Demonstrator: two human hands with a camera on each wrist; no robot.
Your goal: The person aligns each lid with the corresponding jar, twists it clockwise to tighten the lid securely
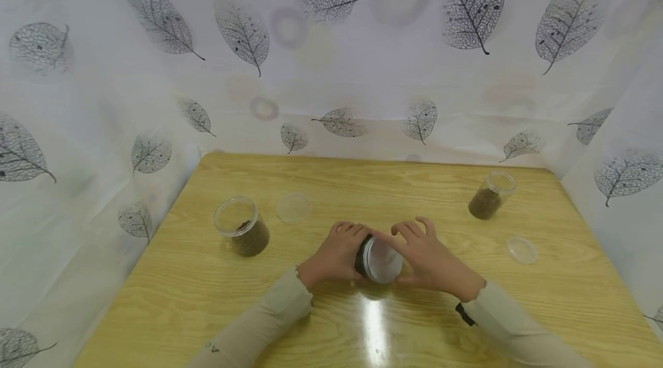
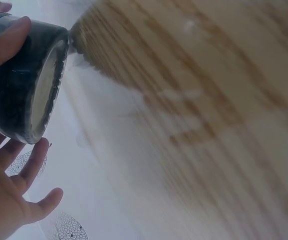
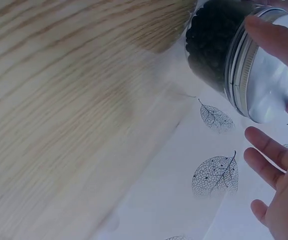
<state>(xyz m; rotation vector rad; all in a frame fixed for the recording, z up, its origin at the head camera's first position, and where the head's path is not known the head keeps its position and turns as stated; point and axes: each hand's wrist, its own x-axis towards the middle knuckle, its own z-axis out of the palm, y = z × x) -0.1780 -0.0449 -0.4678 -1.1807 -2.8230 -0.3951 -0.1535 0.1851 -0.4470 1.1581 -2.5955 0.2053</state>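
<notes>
A clear jar [image 1: 361,257] full of dark, bead-like pieces is tilted between both hands in the middle of the table, its silver metal lid [image 1: 383,261] turned toward the right. My left hand [image 1: 338,255] grips the jar's body, thumb and fingers on opposite sides. The jar's base [image 2: 45,90] faces the left wrist view. With thumb and forefinger, my right hand [image 1: 429,257] holds the lid's edge; its other fingers stand off from it. In the right wrist view, the lid [image 3: 271,75] sits on the jar's mouth.
To the left stands a lidless clear jar [image 1: 251,239] partly filled with dark brown stuff, a clear lid [image 1: 293,208] lying beside it. A slimmer lidless jar [image 1: 485,202] with similar contents is at the back right, near another clear lid [image 1: 522,250]. A leaf-patterned curtain [image 1: 342,80] surrounds the wooden table.
</notes>
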